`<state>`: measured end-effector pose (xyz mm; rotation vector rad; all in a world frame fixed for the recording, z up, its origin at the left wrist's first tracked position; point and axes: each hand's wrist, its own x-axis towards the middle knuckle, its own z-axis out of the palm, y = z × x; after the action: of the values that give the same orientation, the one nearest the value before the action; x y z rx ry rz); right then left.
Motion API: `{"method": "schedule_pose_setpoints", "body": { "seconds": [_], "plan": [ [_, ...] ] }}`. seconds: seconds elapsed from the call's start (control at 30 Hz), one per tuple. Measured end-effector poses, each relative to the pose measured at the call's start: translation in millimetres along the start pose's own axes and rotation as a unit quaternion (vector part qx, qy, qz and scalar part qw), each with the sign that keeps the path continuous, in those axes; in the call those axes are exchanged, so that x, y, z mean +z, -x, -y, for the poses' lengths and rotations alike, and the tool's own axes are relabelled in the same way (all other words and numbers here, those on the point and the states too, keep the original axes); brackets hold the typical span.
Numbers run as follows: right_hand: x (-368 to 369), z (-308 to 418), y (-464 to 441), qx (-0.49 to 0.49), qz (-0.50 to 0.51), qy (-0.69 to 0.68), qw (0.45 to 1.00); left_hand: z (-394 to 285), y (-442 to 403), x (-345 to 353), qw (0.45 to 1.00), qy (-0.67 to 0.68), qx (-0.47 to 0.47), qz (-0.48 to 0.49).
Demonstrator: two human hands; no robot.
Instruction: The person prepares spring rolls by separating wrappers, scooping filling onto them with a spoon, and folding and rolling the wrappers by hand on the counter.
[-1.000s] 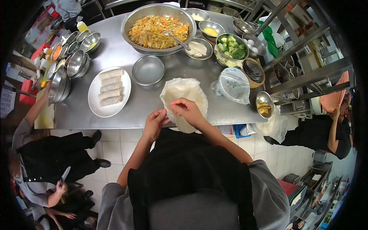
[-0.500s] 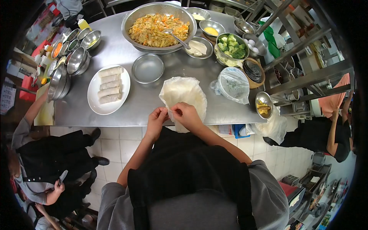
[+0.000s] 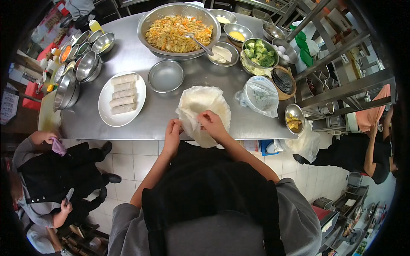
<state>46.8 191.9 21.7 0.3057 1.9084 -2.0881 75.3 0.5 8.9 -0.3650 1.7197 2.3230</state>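
Observation:
A stack of thin, pale spring roll wrappers (image 3: 215, 102) lies at the front edge of the steel table, partly overhanging it. My left hand (image 3: 173, 133) pinches the left edge of the top sheet, which is lifted and folded back. With its fingertips closed, my right hand (image 3: 213, 124) grips the same loosened sheet over the middle of the stack. To the left, rolled spring rolls (image 3: 124, 93) lie in a row on a white oval plate (image 3: 105, 102). Behind the wrappers sits a shallow round steel dish (image 3: 166, 77).
A large colander (image 3: 144, 36) holds shredded vegetables (image 3: 179, 34) and a spoon. Broccoli (image 3: 259, 53), eggs (image 3: 282, 52) and a plastic-covered bowl (image 3: 260, 97) stand right, near a metal rack (image 3: 350, 89). Steel bowls (image 3: 87, 66) crowd the left. A co-worker at left holds a knife (image 3: 69, 196).
My hands have moved slightly apart, and the top wrapper's left part is now peeled up and folded over. The co-worker at left has drawn an arm back and holds a purple cloth.

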Motion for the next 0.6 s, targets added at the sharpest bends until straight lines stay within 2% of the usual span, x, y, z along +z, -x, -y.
{"method": "schedule_pose_setpoints", "body": {
  "seconds": [0.07, 0.17, 0.33, 0.37, 0.43, 0.53, 0.6],
  "plan": [
    [-4, -11, -5, 0.009, -0.053, -0.048, 0.997, 9, -6, -7, 0.995, 0.077, -0.048, -0.042],
    [-9, -14, -8, -0.021, -0.093, -0.08, 0.992, 3, -14, 12, 0.988, 0.031, -0.082, -0.125],
    [-12, -6, -11, -0.161, -0.056, 0.013, 0.985, 8, -26, 29, 0.986, -0.151, 0.046, -0.053],
    [-15, -3, -10, -0.158, -0.07, 0.044, 0.984, 10, -30, 25, 0.982, -0.177, 0.058, -0.025],
    [-25, 19, -4, -0.152, -0.099, 0.107, 0.978, 0, -27, 27, 0.983, -0.163, 0.066, -0.057],
    [-47, 39, -14, -0.381, -0.219, 0.219, 0.871, -20, -16, 18, 0.972, -0.177, 0.11, -0.106],
    [-58, 64, -6, -0.373, -0.23, 0.222, 0.871, -33, -7, 5, 0.955, -0.212, 0.156, -0.139]
  ]
}}
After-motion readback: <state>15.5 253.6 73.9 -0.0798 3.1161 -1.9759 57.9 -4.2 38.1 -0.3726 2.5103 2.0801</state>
